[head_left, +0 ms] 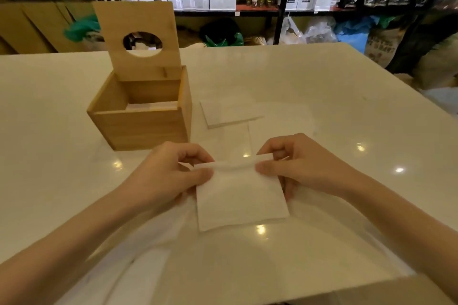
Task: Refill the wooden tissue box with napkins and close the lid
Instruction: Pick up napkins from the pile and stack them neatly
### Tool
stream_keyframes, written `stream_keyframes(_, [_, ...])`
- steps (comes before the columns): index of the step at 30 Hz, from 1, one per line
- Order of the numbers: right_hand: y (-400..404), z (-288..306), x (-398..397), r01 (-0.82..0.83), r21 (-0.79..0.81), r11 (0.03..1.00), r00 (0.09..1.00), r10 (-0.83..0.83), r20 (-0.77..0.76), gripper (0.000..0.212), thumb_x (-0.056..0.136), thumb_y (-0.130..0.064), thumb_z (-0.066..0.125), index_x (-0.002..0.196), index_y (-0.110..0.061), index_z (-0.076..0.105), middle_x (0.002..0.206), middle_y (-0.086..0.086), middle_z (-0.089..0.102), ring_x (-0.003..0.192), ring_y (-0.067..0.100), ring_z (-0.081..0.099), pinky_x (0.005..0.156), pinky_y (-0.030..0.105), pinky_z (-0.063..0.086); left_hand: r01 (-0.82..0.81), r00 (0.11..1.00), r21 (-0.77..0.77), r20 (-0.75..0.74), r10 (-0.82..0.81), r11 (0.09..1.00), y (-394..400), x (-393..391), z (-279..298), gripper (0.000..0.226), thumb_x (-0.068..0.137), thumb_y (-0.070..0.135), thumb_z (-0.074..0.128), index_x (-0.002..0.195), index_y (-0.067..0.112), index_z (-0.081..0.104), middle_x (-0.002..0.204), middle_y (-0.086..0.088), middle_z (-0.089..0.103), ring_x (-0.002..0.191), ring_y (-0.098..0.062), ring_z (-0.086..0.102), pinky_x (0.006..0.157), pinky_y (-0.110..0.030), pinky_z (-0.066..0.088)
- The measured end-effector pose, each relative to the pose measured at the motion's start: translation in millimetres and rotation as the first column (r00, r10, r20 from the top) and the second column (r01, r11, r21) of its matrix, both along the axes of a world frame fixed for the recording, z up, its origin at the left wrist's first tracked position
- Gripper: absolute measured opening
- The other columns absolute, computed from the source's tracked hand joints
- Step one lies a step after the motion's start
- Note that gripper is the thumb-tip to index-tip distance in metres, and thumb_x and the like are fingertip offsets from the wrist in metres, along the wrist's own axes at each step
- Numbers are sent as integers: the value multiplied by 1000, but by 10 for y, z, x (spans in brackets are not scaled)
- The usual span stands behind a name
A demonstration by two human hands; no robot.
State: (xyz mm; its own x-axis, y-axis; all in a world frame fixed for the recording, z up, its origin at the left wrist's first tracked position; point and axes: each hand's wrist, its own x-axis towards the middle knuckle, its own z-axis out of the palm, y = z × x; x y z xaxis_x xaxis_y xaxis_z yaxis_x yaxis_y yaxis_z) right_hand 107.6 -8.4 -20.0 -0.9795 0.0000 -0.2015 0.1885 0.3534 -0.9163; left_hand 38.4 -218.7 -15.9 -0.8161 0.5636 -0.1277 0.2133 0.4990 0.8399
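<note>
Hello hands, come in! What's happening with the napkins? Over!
Both hands pinching one napkin. Wooden box lid up, partly filled. Nothing blocking.

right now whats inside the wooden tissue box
White napkins lie low inside the wooden tissue box; its front wall hides how many. The lid stands open.

— What are the hands doing?
— The left hand (173,176) and right hand (297,168) pinch the top edge of a white folded paper napkin (240,195) over the glossy white worktop (347,106).
— And the square wooden tissue box (141,116)?
— Hinged lid (138,34) upright, napkins inside; a thin napkin stack (228,111) lies beside it.
</note>
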Motion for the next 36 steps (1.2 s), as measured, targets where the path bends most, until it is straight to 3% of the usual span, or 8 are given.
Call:
stream_keyframes(5, [-36, -50, 41, 42, 314, 948, 993, -3, -122, 4, 78, -18, 66, 76, -21, 65, 53, -9, 58, 40, 4, 49, 45, 16, 41, 33, 939, -159, -334, -85, 987, -16, 31, -91, 16, 83, 20, 61, 83, 37, 59, 80, 17, 62, 65, 3, 55, 58, -7, 43])
stream_keyframes(9, [-12, -69, 93, 55, 569, 821, 980, 67, -190, 27, 76, -34, 66, 101, -31, 57, 75, -11, 56, 59, 5, 49, 64, 25, 44, 52, 876, -265, -451, -172, 963, -10, -1, -117, 23, 82, 25, 61, 102, 35, 55, 93, 17, 54, 68, 6, 48, 58, -11, 37])
stream_keyframes(12, [104, -8, 118, 168, 553, 816, 945, 28, -327, 46, 77, -41, 63, 118, -33, 45, 91, -12, 52, 64, 10, 51, 65, 27, 45, 60, 828, -280, -522, -204, 958, 48, -37, -8, 31, 80, 34, 59, 111, 33, 53, 95, 19, 48, 63, 2, 47, 56, -14, 35])
stream_keyframes(18, [579, 61, -42, 374, 553, 745, 846, -29, -533, 37, 85, -29, 59, 120, -22, 51, 105, -7, 55, 84, 13, 54, 67, 24, 41, 144, 770, -138, -606, -199, 980, 527, -205, 212, 33, 85, 33, 52, 117, 24, 55, 108, 9, 52, 83, -6, 55, 67, -14, 43])
stream_keyframes(23, [798, -109, -146, 389, 643, 659, 865, -21, -502, 43, 89, -37, 48, 129, -20, 48, 130, 1, 54, 121, 21, 42, 97, 32, 36, 124, 677, -282, -677, -289, 951, 935, -425, -72, 43, 91, 36, 44, 131, 20, 45, 139, 0, 42, 128, -19, 33, 100, -34, 33])
stream_keyframes(26, [805, -214, -173, 301, 769, 564, 923, 30, -384, 63, 83, -52, 23, 135, -22, 42, 147, 3, 37, 135, 25, 27, 110, 41, 25, 94, 661, -377, -669, -340, 922, 1025, -538, -223, 55, 89, 50, 25, 131, 22, 47, 146, 0, 36, 137, -21, 22, 105, -38, 25])
stream_keyframes(29, [798, -271, -190, 220, 842, 492, 959, 49, -280, 75, 77, -55, 7, 137, -25, 38, 155, 2, 22, 141, 25, 13, 113, 37, 12, 104, 624, -422, -677, -389, 901, 1058, -598, -313, 71, 76, 54, 11, 122, 23, 56, 145, 0, 38, 139, -22, 20, 105, -40, 23])
stream_keyframes(36, [794, -257, -196, 240, 828, 507, 954, 36, -299, 49, 84, -43, 33, 121, -19, 55, 148, 7, 35, 139, 25, 17, 111, 35, 12, 122, 628, -399, -678, -382, 909, 1091, -585, -358, 69, 76, 53, 15, 115, 18, 61, 141, -2, 45, 139, -23, 24, 104, -40, 20])
